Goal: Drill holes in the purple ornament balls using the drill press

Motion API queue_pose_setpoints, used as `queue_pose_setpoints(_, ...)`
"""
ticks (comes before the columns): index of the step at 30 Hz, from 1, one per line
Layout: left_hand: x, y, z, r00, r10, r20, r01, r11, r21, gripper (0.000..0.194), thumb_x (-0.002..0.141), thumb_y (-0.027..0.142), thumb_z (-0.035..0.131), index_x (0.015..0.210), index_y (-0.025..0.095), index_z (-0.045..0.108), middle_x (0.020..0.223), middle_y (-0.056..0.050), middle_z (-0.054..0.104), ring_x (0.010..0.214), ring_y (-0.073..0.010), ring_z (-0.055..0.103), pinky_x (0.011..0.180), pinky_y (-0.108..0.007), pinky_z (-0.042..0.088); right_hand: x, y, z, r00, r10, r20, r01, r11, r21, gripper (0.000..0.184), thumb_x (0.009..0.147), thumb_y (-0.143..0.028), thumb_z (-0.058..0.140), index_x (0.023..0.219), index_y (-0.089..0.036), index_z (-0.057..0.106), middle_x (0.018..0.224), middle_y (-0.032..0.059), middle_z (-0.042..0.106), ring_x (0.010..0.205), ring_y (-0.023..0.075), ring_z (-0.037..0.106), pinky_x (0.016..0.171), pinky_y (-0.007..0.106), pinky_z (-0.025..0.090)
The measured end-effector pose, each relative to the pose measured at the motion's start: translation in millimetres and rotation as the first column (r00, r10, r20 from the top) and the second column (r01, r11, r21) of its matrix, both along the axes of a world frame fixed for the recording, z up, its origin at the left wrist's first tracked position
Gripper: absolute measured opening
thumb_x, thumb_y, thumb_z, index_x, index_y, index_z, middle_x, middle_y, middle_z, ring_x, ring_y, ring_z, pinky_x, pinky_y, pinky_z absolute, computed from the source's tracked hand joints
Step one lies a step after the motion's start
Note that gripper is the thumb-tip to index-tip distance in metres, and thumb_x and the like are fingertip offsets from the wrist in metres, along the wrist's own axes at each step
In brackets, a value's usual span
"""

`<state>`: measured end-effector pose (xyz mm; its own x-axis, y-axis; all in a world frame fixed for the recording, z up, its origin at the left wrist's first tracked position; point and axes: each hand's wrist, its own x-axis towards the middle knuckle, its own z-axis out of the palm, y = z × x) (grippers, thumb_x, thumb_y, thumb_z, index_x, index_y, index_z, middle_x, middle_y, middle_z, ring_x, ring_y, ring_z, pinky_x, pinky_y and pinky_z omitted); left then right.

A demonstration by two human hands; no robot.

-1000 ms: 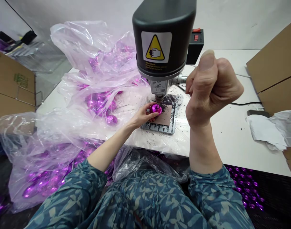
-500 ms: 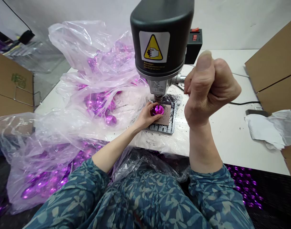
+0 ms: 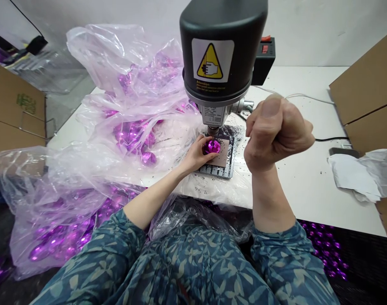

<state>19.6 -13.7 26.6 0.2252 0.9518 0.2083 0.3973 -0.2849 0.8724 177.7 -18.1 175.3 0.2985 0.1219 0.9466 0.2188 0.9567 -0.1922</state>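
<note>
A black bench drill press (image 3: 223, 46) stands on a white table (image 3: 310, 186). My left hand (image 3: 198, 154) pinches a shiny purple ball (image 3: 211, 146) on the small metal drill table (image 3: 223, 163), directly under the drill chuck (image 3: 213, 129). My right hand (image 3: 276, 131) is raised in a fist to the right of the machine, wrapped round its feed lever, which is mostly hidden inside the fist. Black shavings lie scattered around the drill table.
A clear plastic bag (image 3: 130, 101) with several purple balls spreads over the table's left and hangs down to more purple pieces (image 3: 56, 241). Cardboard boxes stand at left (image 3: 15, 110) and right (image 3: 368, 93). Crumpled white paper (image 3: 358, 173) and a black cable (image 3: 330, 138) lie at right.
My right fist has dropped lower beside the machine, and the chuck sits closer to the purple ball. My left hand keeps the ball in the same spot.
</note>
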Motion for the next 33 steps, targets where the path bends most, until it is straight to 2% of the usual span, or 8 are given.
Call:
queue_pose_setpoints(6, -1, 3, -4.3, 1.0, -0.014, -0.016, 0.014, 0.999, 0.036, 0.053, 0.086, 0.04, 0.095, 0.129, 0.018, 0.074, 0.123, -0.011, 0.069, 0.111, -0.0276, 0.069, 0.099, -0.037, 0.059, 0, 5, -13.8, 0.992, -0.094, -0.084, 0.096, 0.995, 0.014, 0.062, 0.105, -0.038, 0.064, 0.057, -0.023, 0.028, 0.044, -0.0068, 0.027, 0.035, 0.009, 0.024, 0.04, 0.034, 0.018)
queue_pose_setpoints(9, -2, 3, -5.9, 0.998, -0.013, -0.064, 0.016, 0.999, 0.05, 0.055, 0.088, 0.04, 0.093, 0.133, 0.018, 0.072, 0.126, -0.011, 0.07, 0.114, -0.0272, 0.07, 0.099, -0.037, 0.06, 0, 4, -19.7, 0.991, -0.122, -0.048, 0.125, 0.99, 0.069, 0.057, 0.107, -0.029, 0.059, 0.061, -0.023, 0.027, 0.046, -0.0069, 0.025, 0.037, 0.0078, 0.026, 0.04, 0.032, 0.024)
queue_pose_setpoints(13, -1, 3, -8.0, 0.994, -0.004, -0.112, 0.012, 0.997, 0.077, 0.056, 0.091, 0.039, 0.09, 0.138, 0.017, 0.069, 0.128, -0.011, 0.071, 0.116, -0.0268, 0.071, 0.101, -0.038, 0.062, 2, 0, -26.5, 0.992, -0.113, 0.061, 0.103, 0.984, 0.147, 0.05, 0.106, -0.013, 0.052, 0.07, -0.023, 0.019, 0.055, -0.0064, 0.025, 0.045, 0.005, 0.033, 0.044, 0.026, 0.028)
queue_pose_setpoints(18, -1, 4, -10.0, 0.994, -0.001, -0.112, 0.011, 0.996, 0.086, 0.055, 0.091, 0.037, 0.09, 0.138, 0.018, 0.069, 0.128, -0.011, 0.071, 0.115, -0.0265, 0.072, 0.101, -0.039, 0.062, 6, 1, -29.4, 0.988, -0.116, 0.1, 0.097, 0.979, 0.179, 0.048, 0.106, -0.011, 0.051, 0.071, -0.024, 0.02, 0.058, -0.007, 0.028, 0.047, 0.0038, 0.033, 0.045, 0.025, 0.03)
queue_pose_setpoints(26, -1, 5, -14.3, 0.996, -0.01, -0.083, 0.019, 0.995, 0.101, 0.053, 0.09, 0.036, 0.09, 0.135, 0.017, 0.07, 0.125, -0.011, 0.07, 0.117, -0.0263, 0.072, 0.104, -0.04, 0.062, 5, 2, -37.2, 0.987, -0.097, 0.131, 0.055, 0.955, 0.293, 0.049, 0.105, -0.01, 0.052, 0.07, -0.024, 0.022, 0.052, -0.0101, 0.027, 0.038, 0.0024, 0.031, 0.038, 0.023, 0.03)
queue_pose_setpoints(29, 2, 5, -12.7, 0.997, 0.007, -0.078, 0.001, 0.995, 0.101, 0.054, 0.088, 0.035, 0.092, 0.135, 0.018, 0.07, 0.124, -0.01, 0.071, 0.114, -0.0255, 0.073, 0.102, -0.039, 0.062, 3, -3, -22.9, 0.988, -0.129, 0.085, 0.112, 0.976, 0.185, 0.048, 0.108, -0.012, 0.052, 0.068, -0.023, 0.026, 0.052, -0.0095, 0.027, 0.04, 0.0028, 0.03, 0.04, 0.026, 0.026)
queue_pose_setpoints(31, 4, 4, -9.3, 0.997, 0.049, -0.068, -0.044, 0.996, 0.079, 0.053, 0.087, 0.032, 0.092, 0.133, 0.018, 0.071, 0.124, -0.01, 0.072, 0.112, -0.0249, 0.074, 0.099, -0.038, 0.063, 1, -5, -2.5, 0.986, -0.156, 0.065, 0.155, 0.988, 0.023, 0.047, 0.11, -0.015, 0.051, 0.067, -0.024, 0.033, 0.055, -0.0082, 0.032, 0.044, 0.0041, 0.033, 0.044, 0.031, 0.024)
queue_pose_setpoints(33, 5, -4, -4.3, 0.99, 0.127, -0.065, -0.124, 0.991, 0.058, 0.052, 0.085, 0.029, 0.093, 0.131, 0.017, 0.07, 0.122, -0.01, 0.073, 0.109, -0.0248, 0.075, 0.097, -0.038, 0.064, 0, -4, 19.6, 0.986, -0.147, 0.082, 0.154, 0.984, -0.088, 0.049, 0.111, -0.03, 0.051, 0.066, -0.027, 0.031, 0.055, -0.0074, 0.033, 0.045, 0.006, 0.031, 0.048, 0.032, 0.029)
